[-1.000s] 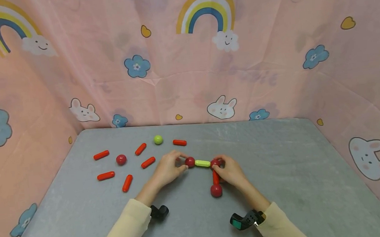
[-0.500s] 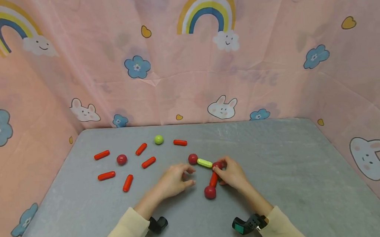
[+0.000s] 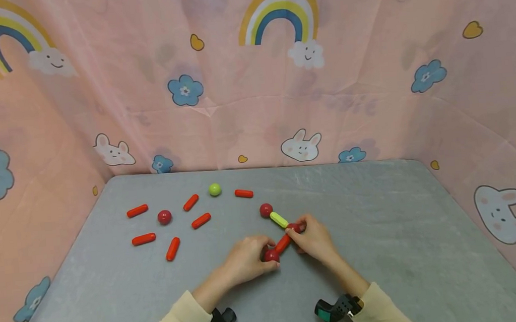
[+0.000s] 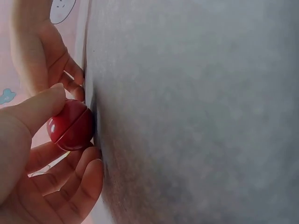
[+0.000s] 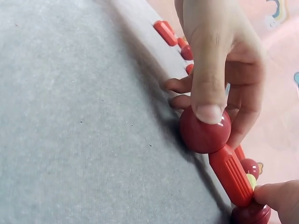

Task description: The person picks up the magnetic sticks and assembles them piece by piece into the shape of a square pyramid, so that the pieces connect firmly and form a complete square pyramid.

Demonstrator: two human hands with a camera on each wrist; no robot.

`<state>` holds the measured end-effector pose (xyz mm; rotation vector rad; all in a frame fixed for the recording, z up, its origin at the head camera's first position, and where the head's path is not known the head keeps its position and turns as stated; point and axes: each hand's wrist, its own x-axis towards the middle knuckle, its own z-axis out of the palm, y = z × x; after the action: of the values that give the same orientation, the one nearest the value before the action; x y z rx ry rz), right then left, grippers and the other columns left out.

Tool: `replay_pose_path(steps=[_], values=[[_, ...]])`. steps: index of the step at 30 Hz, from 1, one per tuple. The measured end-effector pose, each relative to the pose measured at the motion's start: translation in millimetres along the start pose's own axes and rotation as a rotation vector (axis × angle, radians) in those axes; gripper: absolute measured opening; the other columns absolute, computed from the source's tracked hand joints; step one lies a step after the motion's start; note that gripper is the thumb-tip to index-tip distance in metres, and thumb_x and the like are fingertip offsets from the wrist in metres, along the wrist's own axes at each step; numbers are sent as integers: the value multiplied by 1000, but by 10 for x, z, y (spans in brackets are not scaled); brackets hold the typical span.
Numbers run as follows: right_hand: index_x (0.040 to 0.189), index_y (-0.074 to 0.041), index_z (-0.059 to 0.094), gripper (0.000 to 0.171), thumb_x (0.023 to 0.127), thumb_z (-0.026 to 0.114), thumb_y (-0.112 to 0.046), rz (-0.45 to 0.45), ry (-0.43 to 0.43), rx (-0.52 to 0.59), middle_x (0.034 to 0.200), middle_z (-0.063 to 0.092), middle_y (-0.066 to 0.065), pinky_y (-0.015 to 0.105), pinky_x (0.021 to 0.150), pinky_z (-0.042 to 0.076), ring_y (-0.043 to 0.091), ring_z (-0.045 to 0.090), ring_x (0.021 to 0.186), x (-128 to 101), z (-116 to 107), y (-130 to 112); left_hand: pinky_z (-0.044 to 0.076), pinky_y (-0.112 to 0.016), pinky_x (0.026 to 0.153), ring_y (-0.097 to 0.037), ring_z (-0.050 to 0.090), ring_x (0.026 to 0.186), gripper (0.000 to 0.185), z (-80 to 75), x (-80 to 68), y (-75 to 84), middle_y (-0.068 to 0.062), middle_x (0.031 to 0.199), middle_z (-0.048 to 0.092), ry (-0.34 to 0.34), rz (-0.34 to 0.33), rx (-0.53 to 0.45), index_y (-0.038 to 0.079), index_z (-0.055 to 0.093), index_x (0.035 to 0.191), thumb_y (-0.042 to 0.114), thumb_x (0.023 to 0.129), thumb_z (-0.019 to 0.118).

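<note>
Two hands work on one small chain of toy pieces lying flat on the grey worktop [image 3: 382,232]: the left hand [image 3: 247,260] pinches the near red ball [image 3: 271,255] between thumb and curled fingers, and the right hand [image 3: 314,237] pinches the middle red ball [image 3: 294,227] at the bend. Between those two grips runs a short red stick [image 3: 283,243], touching a ball at each end; beyond the right hand's grip a yellow-green stick [image 3: 279,220] leads away to a far red ball [image 3: 266,210], which no hand touches. The pieces look like hard, smooth, light plastic, and the near ball shows a seam round its middle in the left wrist view. The joints are probably loose rather than locked, so I judge the chain will swing or part if pulled by a stick; the balls are the surer places to hold, though their glossy roundness may slip under fingertips. Further out to the left of the left hand's grip lie loose pieces, well apart from the chain: six red sticks [image 3: 173,248], a spare red ball [image 3: 164,217] and a green ball [image 3: 214,189]. Pink cloth [image 3: 369,71] printed with rainbows, flowers and rabbits walls the worktop on three sides.
</note>
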<state>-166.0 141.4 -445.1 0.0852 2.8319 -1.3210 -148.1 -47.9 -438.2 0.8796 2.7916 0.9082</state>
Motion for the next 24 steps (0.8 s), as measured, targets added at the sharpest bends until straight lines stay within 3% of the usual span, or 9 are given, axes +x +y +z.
replay_pose_path(steps=[7, 11, 19, 24], values=[[91, -2, 55, 26, 81, 67, -22, -37, -2, -100, 78, 55, 8, 24, 45, 41, 12, 49, 51, -24, -33, 9, 39, -17, 58, -7, 51, 73, 29, 4, -39, -21, 1, 91, 62, 9, 10, 13, 8, 66, 102, 21, 77, 71], [98, -1, 58, 29, 84, 65, -25, -37, -37, -117, 82, 60, 7, 25, 50, 41, 13, 50, 58, -14, -73, 0, 39, -18, 59, -8, 51, 73, 27, -27, -53, -42, 0, 92, 62, -6, 22, 25, 9, 66, 103, 17, 77, 69], [103, 2, 62, 33, 84, 63, -25, -64, -56, -175, 80, 63, 5, 25, 54, 41, 12, 52, 63, 6, -114, -30, 41, -18, 64, -9, 51, 79, 26, -101, -50, -81, 1, 98, 61, -98, 75, 36, 13, 66, 107, 17, 81, 68], [106, 6, 59, 36, 85, 63, -23, -53, -91, -184, 75, 61, 4, 24, 50, 39, 12, 50, 57, -18, -121, -27, 40, -17, 62, -8, 50, 76, 26, -152, -50, -106, 1, 98, 60, -132, 101, 23, 14, 66, 109, 14, 82, 66]])
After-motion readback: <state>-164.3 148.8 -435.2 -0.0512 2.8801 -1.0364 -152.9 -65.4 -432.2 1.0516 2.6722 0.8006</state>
